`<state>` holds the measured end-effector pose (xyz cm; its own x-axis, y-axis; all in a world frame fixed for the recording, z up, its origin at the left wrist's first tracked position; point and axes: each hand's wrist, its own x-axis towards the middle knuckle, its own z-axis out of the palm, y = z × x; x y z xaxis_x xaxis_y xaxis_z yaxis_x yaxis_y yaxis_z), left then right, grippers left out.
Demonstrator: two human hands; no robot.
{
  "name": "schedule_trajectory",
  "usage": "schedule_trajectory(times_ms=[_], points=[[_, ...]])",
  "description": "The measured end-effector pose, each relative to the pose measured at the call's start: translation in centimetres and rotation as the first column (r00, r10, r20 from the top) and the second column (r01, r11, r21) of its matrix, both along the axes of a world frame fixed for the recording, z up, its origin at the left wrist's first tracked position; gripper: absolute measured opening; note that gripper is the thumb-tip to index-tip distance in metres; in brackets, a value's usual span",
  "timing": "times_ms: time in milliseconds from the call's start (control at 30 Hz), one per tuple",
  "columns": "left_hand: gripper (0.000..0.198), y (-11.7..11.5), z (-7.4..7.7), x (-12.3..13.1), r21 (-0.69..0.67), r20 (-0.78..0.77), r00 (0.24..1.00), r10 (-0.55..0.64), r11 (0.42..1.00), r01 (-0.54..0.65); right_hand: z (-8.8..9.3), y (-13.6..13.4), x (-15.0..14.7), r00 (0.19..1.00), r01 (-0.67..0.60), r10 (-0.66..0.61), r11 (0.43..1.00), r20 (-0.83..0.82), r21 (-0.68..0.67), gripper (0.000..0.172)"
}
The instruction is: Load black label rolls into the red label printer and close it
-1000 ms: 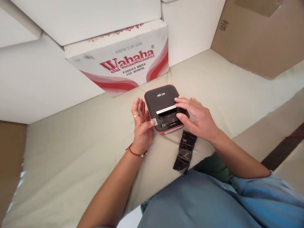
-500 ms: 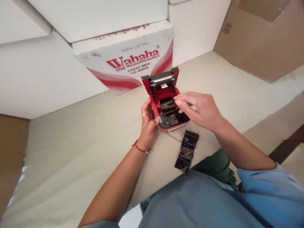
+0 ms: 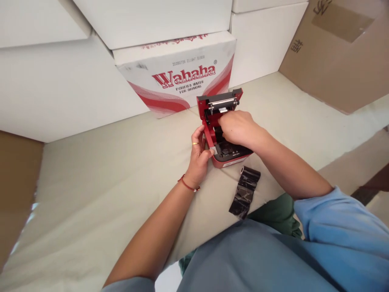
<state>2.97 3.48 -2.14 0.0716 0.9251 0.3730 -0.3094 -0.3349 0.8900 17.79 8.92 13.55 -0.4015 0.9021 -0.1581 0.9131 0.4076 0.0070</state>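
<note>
A small red label printer (image 3: 233,161) with a black top stands on the cloth, its hinged lid (image 3: 220,99) tilted up at the back. My left hand (image 3: 199,160) grips the printer's left wall, thumb on the front corner and fingers along the side. My right hand (image 3: 238,127) reaches down into the printer's compartment with curled fingers. Its fingertips are hidden, and so is whatever they hold. A bit of the black roll inside shows beside them. A loose roll of black marbled labels (image 3: 245,188), partly unrolled, lies in front of the printer.
A white and red water carton (image 3: 182,87) stands behind the printer, among stacked white boxes (image 3: 57,87). Brown cardboard boxes rise at the right (image 3: 331,61) and the far left (image 3: 18,190). Pale cloth (image 3: 121,182) covers the surface, whose front edge is near my body.
My right hand has moved from above the printer's right edge down into its compartment, covering most of the roll there. My left hand keeps its hold. The whole view has shifted slightly.
</note>
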Motion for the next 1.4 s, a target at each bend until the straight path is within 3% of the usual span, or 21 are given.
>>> schedule_trajectory(times_ms=[100,233,300,400,533,600,700,833,933,1033,1133,1200,1300,1400], points=[[0.081,-0.1,0.0,-0.1,0.008,-0.025,1.000,-0.006,1.000,0.006,1.3,-1.8,1.4,0.999,0.036,-0.036,0.999,-0.020,0.024,0.027],[0.082,-0.1,0.0,-0.1,0.006,-0.020,1.000,0.000,1.000,0.000,3.9,-5.3,6.1,0.944,-0.053,0.056,0.998,-0.325,0.019,0.026],[0.082,-0.1,0.0,-0.1,-0.003,0.005,1.000,-0.001,1.000,0.001,4.5,-6.4,9.8,0.896,-0.008,-0.009,0.999,-0.445,-0.036,0.030],[0.083,0.1,0.1,-0.1,-0.012,0.025,1.000,-0.009,1.000,0.009,3.1,-6.7,15.1,0.893,0.102,-0.153,0.985,-0.424,-0.142,0.035],[0.081,0.2,0.2,-0.2,-0.016,0.058,0.998,-0.015,1.000,0.016,-1.7,-6.2,18.4,0.935,0.182,-0.247,0.950,-0.253,-0.253,0.030],[0.080,0.2,0.3,-0.3,-0.020,0.062,0.998,-0.023,0.999,0.024,-3.7,-7.0,17.8,0.937,0.199,-0.243,0.962,-0.252,-0.186,0.034],[0.080,0.1,0.5,-0.4,-0.028,0.038,0.999,-0.029,0.999,0.030,-5.1,-10.0,15.1,0.905,0.193,-0.200,0.980,-0.375,-0.058,0.037],[0.079,0.0,0.6,-0.3,-0.026,0.029,1.000,-0.001,1.000,0.002,-5.9,-14.0,11.2,0.929,0.063,-0.137,0.974,-0.344,-0.218,0.033],[0.077,0.0,0.6,-0.3,-0.030,0.038,0.999,-0.007,1.000,0.009,-6.1,-15.2,10.2,0.942,0.091,-0.175,0.955,-0.286,-0.282,0.038],[0.078,0.1,0.4,-0.3,-0.015,0.019,0.999,-0.025,1.000,0.026,-4.5,-14.9,10.8,0.885,-0.026,-0.121,0.952,-0.451,-0.307,0.032],[0.081,0.2,0.3,-0.3,-0.007,0.006,1.000,-0.016,1.000,0.016,-0.7,-13.4,11.6,0.736,-0.226,-0.013,0.938,-0.677,-0.264,0.027],[0.082,0.2,0.2,-0.3,-0.017,0.007,1.000,-0.005,1.000,0.006,1.6,-11.6,11.4,0.704,-0.222,0.028,0.958,-0.709,-0.182,0.029],[0.081,0.2,0.2,-0.2,-0.016,0.022,1.000,-0.012,1.000,0.012,3.2,-8.4,9.6,0.778,-0.083,0.056,0.996,-0.626,-0.015,0.031],[0.080,0.2,0.1,-0.1,-0.005,0.033,0.999,-0.014,1.000,0.014,2.7,-5.5,6.9,0.890,0.014,0.032,0.995,-0.454,0.097,0.035]])
